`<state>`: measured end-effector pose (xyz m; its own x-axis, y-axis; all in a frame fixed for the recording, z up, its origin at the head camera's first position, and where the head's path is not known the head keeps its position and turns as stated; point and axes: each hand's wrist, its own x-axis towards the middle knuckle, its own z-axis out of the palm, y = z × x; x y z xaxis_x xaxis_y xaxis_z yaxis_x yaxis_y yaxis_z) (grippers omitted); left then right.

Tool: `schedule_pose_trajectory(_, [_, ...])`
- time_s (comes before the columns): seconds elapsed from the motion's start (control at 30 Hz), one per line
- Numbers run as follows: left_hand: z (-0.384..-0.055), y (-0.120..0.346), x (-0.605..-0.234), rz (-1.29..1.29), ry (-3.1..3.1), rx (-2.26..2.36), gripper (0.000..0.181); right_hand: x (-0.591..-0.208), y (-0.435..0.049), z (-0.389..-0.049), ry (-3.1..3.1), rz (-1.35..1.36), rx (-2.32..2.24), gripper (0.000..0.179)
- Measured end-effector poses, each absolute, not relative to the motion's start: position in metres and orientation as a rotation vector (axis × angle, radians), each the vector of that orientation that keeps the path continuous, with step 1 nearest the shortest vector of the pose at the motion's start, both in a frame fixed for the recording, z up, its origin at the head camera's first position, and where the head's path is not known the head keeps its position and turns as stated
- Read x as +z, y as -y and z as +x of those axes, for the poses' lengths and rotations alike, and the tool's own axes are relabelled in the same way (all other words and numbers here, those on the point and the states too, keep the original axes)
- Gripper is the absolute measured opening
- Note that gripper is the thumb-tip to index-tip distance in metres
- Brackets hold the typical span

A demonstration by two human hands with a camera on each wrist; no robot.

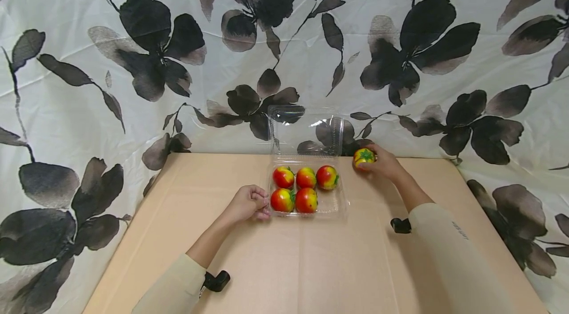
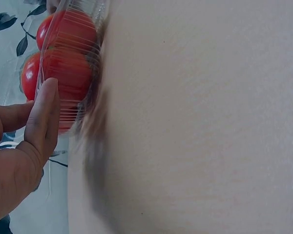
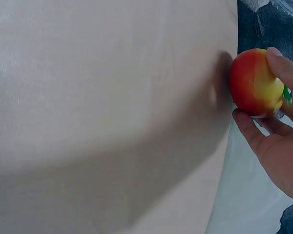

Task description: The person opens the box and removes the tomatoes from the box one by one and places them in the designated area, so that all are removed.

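Note:
A clear plastic clamshell box (image 1: 331, 205) lies on the board with its lid (image 1: 306, 131) raised at the back. Inside it are several red-and-yellow tomatoes: three in the back row, including one tomato (image 1: 327, 177) at the right, and two in front, at the left and middle. My left hand (image 1: 249, 203) pinches the box's left rim between thumb and fingers; in the left wrist view red tomatoes (image 2: 68, 73) show through the ribbed wall. Right of the box, my right hand (image 1: 383, 162) grips another tomato (image 3: 254, 83) by its sides, its green leafy top (image 1: 365, 155) facing the head camera.
A tan board (image 1: 249, 264) forms the work surface, its back edge just behind the box. Floral cloth (image 1: 306, 57) in white and black spreads behind and beside it. A black wrist mount (image 1: 217, 281) is on the left sleeve, another mount (image 1: 401, 225) on the right.

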<state>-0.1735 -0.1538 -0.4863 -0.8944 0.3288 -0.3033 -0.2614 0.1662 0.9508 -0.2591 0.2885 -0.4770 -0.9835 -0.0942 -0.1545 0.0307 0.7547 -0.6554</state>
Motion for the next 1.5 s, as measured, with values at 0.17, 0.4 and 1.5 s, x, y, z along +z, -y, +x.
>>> schedule_pose_trajectory(0.17, [-0.175,0.154,-0.487,0.065,-2.008,1.769,0.018,-0.48,-0.287,-0.261,-2.793,-0.032,-1.035,0.078])
schedule_pose_trajectory(0.4, [-0.175,0.154,-0.487,0.071,-2.012,1.771,0.018,-0.482,-0.283,-0.263,-2.819,-0.012,-1.034,0.076])
schedule_pose_trajectory(1.5, [-0.173,0.154,-0.487,0.081,-2.021,1.767,0.02,-0.49,-0.273,-0.258,-2.783,0.041,-1.056,0.086])
